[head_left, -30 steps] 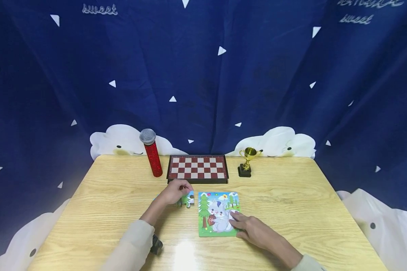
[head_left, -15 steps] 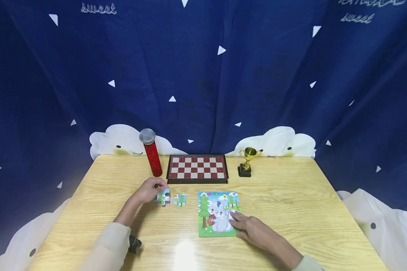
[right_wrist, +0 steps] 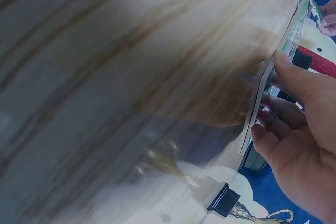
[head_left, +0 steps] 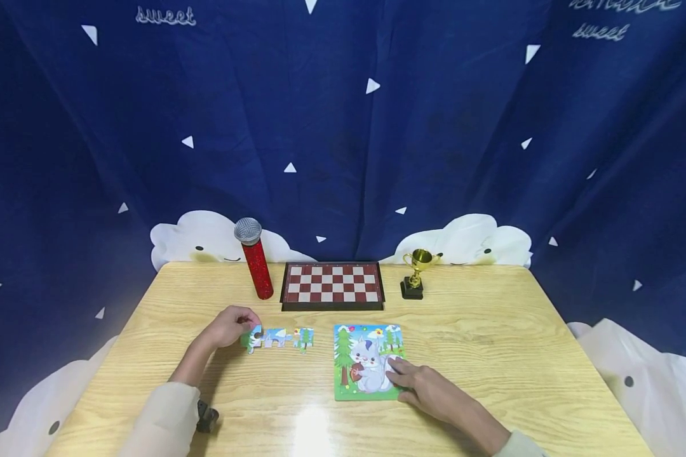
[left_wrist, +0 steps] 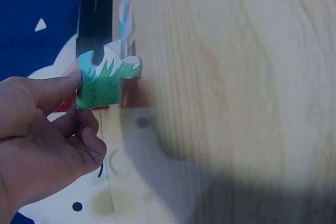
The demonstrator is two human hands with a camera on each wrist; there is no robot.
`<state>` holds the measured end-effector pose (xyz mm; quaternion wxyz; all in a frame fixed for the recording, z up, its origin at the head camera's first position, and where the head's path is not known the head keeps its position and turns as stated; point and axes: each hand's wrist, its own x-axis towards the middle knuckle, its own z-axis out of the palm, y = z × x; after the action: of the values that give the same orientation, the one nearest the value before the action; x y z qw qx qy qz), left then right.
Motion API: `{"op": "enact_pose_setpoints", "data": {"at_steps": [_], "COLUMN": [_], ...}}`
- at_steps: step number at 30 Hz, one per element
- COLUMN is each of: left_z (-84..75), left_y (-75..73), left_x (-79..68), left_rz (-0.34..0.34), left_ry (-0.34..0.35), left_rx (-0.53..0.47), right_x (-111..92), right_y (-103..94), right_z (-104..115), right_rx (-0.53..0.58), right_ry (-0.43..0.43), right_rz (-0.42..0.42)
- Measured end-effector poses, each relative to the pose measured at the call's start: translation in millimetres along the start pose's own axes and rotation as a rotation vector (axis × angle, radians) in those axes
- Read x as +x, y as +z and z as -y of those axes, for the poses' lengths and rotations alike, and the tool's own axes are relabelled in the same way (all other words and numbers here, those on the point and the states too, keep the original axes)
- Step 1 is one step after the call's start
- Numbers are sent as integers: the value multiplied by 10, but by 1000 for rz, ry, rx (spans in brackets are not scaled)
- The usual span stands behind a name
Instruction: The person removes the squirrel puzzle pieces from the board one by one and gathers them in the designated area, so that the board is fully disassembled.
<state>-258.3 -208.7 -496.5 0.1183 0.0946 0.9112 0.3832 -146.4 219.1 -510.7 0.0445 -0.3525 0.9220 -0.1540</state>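
My left hand [head_left: 231, 327] pinches a jigsaw puzzle piece [left_wrist: 100, 85] between thumb and fingers at the left end of a short row. The piece shows a green tree and blue sky, and in the left wrist view it appears raised off the table. Beside it lie a blue-and-white puzzle piece [head_left: 275, 337] and a puzzle piece with a small tree [head_left: 304, 337]. To the right of these is a square puzzle board [head_left: 368, 374] picturing a squirrel holding a nut. Across its right edge rests my right hand [head_left: 431, 390], fingers extended over the picture.
Behind the pieces stands a red microphone [head_left: 257, 263] with a silver head. A red-and-white chessboard [head_left: 333, 284] lies at the back middle, and a gold trophy cup [head_left: 416, 273] on a black base stands right of it. A blue curtain [head_left: 343, 127] hangs behind the wooden table [head_left: 509, 343].
The left hand has moved leftward with the tree piece, away from the squirrel board, uncovering the two pieces now lying beside it. The right hand has stayed in place.
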Motion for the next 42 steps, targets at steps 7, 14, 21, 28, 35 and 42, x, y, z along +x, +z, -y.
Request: {"op": "enact_pose_setpoints", "data": {"at_steps": [7, 14, 21, 28, 35, 42], "left_z": [74, 85, 64, 60, 43, -142], "left_y": [-4, 9, 41, 60, 54, 106], "left_x": [-9, -1, -7, -17, -1, 62], "left_rz": [-11, -38, -47, -47, -58, -55], "left_ry": [-55, -36, -66, -80, -74, -55], "left_rx": [32, 79, 99, 117, 114, 64], "right_x": [-6, -12, -6, 6, -7, -78], "right_y": [-9, -7, -2, -6, -9, -72], "right_z": [10, 17, 28, 55, 71, 64], "right_rx": [-7, -13, -24, -72, -118, -64], "right_ry": [0, -10, 7, 12, 12, 11], "right_rz": [0, -7, 4, -8, -19, -50]}}
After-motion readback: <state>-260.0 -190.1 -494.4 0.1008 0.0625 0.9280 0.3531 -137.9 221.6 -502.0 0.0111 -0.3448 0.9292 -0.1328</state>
